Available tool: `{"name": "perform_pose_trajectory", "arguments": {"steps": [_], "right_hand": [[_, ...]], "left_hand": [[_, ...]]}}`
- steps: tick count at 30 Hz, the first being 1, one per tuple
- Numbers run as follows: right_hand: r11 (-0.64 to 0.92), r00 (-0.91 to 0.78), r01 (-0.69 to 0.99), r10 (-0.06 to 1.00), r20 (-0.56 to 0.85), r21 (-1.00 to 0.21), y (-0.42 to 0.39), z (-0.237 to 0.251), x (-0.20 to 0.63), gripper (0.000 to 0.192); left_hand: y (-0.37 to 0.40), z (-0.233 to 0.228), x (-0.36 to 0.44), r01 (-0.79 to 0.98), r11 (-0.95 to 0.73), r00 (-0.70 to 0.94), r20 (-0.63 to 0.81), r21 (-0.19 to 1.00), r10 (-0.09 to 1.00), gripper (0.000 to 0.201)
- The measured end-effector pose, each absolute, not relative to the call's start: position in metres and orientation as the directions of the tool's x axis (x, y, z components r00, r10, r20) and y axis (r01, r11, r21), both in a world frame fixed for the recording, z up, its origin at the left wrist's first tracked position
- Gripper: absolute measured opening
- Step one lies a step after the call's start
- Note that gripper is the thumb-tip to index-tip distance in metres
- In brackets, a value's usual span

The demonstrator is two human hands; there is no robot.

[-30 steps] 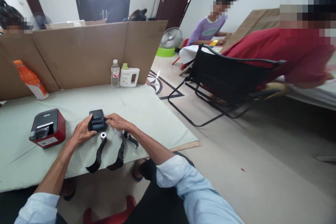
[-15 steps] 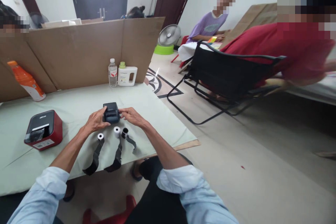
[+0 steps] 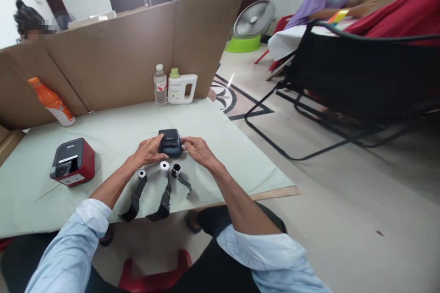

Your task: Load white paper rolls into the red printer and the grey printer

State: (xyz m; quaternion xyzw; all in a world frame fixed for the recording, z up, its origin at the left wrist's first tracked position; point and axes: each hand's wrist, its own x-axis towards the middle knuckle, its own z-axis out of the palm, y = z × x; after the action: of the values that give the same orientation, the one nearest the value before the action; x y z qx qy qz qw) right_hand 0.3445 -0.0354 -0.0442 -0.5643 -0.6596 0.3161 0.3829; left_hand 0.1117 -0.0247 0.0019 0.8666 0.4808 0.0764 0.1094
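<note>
1. A pale green table [image 3: 113, 123] stands before a folded cardboard screen [image 3: 120, 55]; beyond the right hand, a black folding chair [image 3: 360, 73] stands on a tiled floor.
2. Since half a second ago the view has tipped down and nearer, and the hands keep their hold on the printer.
3. The left hand [image 3: 148, 151] and right hand [image 3: 197, 150] clamp a small black printer [image 3: 169, 143] from either side; it rests on the table between them.
4. The printer is a boxy, matte plastic block with rounded corners.
5. Just below the hands lie three small rolls [image 3: 165, 168], trailing dark ribbon-like strips [image 3: 164, 201] over the table edge.
6. Well left of the left hand sits a glossy red-and-black box-shaped device [image 3: 73, 162].
</note>
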Motion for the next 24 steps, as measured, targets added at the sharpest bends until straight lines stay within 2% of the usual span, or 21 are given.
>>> {"name": "perform_pose_trajectory", "arguments": {"steps": [4,9,13,16,18,20,22,24], "right_hand": [[0.161,0.02,0.519,0.98,0.2,-0.839,-0.035,-0.055,0.345,0.039],[0.295,0.079,0.588,0.906,0.416,-0.753,-0.036,-0.063,0.346,0.037],[0.401,0.078,0.593,0.835,0.545,-0.699,-0.041,-0.055,0.341,0.037],[0.45,0.07,0.592,0.798,0.598,-0.669,-0.048,-0.039,0.328,0.039],[0.502,0.035,0.569,0.777,0.629,-0.651,-0.055,-0.024,0.31,0.039],[0.581,-0.052,0.498,0.761,0.646,-0.644,-0.063,-0.008,0.282,0.041],[0.64,-0.217,0.366,0.764,0.607,-0.675,-0.071,0.005,0.244,0.044],[0.629,-0.434,0.214,0.746,0.504,-0.747,-0.077,0.015,0.201,0.051]], "left_hand": [[-0.044,0.016,0.094,0.809,-0.521,0.517,0.095,0.272,0.851,0.08],[-0.085,0.063,0.036,0.84,-0.485,0.401,0.325,0.242,0.856,0.069],[-0.124,0.101,-0.038,0.919,-0.328,0.165,0.542,0.219,0.824,0.065],[-0.151,0.106,-0.097,0.923,-0.124,-0.144,0.626,0.364,0.766,0.068],[-0.166,0.098,-0.129,0.829,0.0,-0.366,0.543,0.559,0.756,0.076],[-0.177,0.085,-0.149,0.646,0.087,-0.526,0.359,0.759,0.771,0.081],[-0.184,0.071,-0.157,0.456,0.136,-0.598,0.19,0.88,0.779,0.08],[-0.186,0.06,-0.158,0.321,0.151,-0.617,0.085,0.935,0.782,0.076]]}}
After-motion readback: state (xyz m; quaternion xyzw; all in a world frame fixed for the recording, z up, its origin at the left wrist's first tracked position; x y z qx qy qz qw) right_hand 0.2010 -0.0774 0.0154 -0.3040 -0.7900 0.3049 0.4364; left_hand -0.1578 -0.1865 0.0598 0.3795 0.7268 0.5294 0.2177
